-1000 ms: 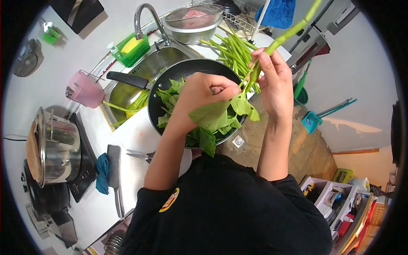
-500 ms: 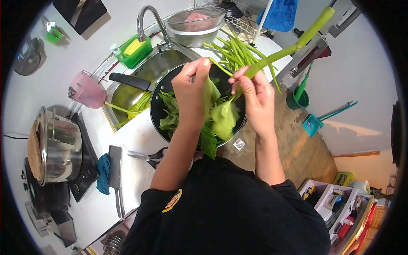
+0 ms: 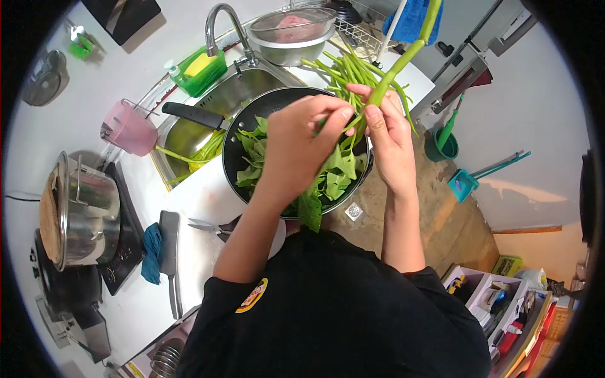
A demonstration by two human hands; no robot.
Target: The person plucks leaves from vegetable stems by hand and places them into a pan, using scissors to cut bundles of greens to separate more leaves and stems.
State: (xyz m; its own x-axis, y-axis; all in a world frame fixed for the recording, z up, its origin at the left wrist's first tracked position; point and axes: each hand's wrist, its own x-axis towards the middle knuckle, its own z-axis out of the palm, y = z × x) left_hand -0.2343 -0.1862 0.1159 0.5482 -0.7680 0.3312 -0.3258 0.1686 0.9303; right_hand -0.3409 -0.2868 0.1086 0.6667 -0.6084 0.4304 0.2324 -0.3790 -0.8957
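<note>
A long, thick green vegetable stem (image 3: 403, 61) is gripped between the thumb and fingers of my right hand (image 3: 392, 135), its upper part slanting up and away. Close beside it, my left hand (image 3: 296, 142) pinches a thin green stalk (image 3: 355, 121) at the stem's lower end. Both hands are above a black frying pan (image 3: 234, 165) with torn green leaves (image 3: 340, 179) in it. One large leaf (image 3: 309, 211) hangs over the pan's near rim. Behind my right hand lies a pile of green stems (image 3: 353, 69) on the counter.
The sink (image 3: 242, 85) holds more stems. A metal bowl (image 3: 283, 55) under a mesh cover holds pink meat. On the left are a cleaver (image 3: 169, 242), scissors (image 3: 205, 227), a blue cloth (image 3: 152, 255) and a steel pot (image 3: 91, 214). A green bucket (image 3: 444, 148) stands on the floor.
The pale leaf dangling below my hands is no longer there. My left hand has moved right and down toward the stem, and the stem is tilted more upright.
</note>
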